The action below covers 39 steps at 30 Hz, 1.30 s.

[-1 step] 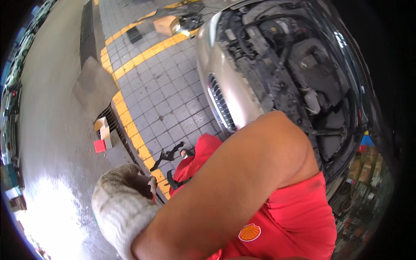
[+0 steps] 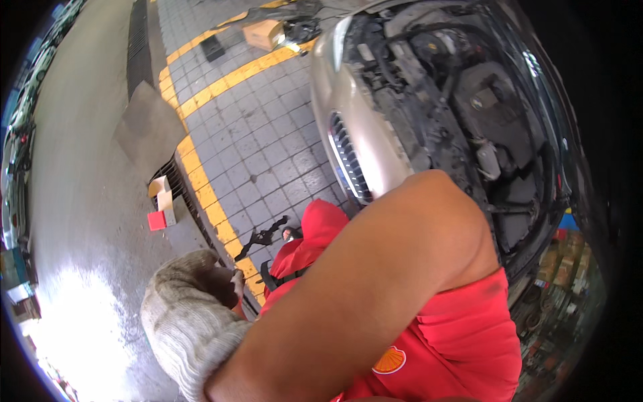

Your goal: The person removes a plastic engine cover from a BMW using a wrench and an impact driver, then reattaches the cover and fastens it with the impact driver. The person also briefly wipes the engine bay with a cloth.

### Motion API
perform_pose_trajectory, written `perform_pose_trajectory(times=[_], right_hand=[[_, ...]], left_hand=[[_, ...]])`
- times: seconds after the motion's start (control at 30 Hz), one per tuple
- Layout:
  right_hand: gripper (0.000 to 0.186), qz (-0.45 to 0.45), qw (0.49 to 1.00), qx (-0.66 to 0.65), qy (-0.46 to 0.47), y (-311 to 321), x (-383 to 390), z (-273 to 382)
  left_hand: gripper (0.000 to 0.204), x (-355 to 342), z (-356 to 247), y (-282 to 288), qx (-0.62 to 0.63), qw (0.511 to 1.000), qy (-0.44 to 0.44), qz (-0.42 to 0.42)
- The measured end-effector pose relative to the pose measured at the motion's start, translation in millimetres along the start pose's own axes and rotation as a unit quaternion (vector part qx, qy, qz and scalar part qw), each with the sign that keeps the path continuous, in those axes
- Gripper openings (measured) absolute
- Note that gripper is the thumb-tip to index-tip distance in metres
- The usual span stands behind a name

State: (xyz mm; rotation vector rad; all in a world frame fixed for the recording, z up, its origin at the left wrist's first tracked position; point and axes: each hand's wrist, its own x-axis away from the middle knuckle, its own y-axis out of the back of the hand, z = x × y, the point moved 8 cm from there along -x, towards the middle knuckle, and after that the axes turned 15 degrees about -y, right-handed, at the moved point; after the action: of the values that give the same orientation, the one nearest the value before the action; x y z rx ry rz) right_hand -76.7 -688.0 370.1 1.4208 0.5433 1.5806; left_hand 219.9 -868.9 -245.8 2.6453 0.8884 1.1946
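While your right hand (image 2: 184,288) keeps almost the same place at the near left, the floor and car (image 2: 365,151) have shifted slightly rightward in your view, and your bent forearm (image 2: 335,295) now covers part of the orange-and-yellow badge (image 2: 390,362) on your red clothing (image 2: 465,321). You wear a pale grey knitted glove (image 2: 171,335), ribbed and thick at the cuff, with darker fabric toward the curled fingers; you can't tell from this angle whether they grip anything. The jagged black piece (image 2: 263,238), thin and irregular, lies beyond and to the right of your hand, apart from it, partly across the painted yellow line (image 2: 204,194) and the square grey tiles (image 2: 268,167). Farther left sit a smooth red box (image 2: 156,220) and, just beside it, a cream carton (image 2: 161,189).
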Motion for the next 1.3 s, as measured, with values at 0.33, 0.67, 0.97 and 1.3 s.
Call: perform_pose_trajectory(times=[0.33, 0.67, 0.97, 1.3], right_hand=[[0.024, -0.01, 1.0, -0.025, -0.002, 105, -152, -164], [0.025, 0.022, 0.992, -0.106, -0.071, 193, -308, -433], [0.032, -0.03, 0.933, -0.195, -0.301, 141, -399, -703], [0.047, 0.038, 0.722, -0.444, -0.529, 121, -344, -870]], left_hand=[[0.025, -123, -75, 24, -0.012, 0.998, 0.057, 0.02], [0.02, -340, -326, 52, 0.065, 0.991, -0.049, -0.104], [0.018, -522, -434, 7, 0.034, 0.991, 0.096, 0.089], [0.034, -857, -805, -95, -0.432, 0.862, -0.178, 0.198]])
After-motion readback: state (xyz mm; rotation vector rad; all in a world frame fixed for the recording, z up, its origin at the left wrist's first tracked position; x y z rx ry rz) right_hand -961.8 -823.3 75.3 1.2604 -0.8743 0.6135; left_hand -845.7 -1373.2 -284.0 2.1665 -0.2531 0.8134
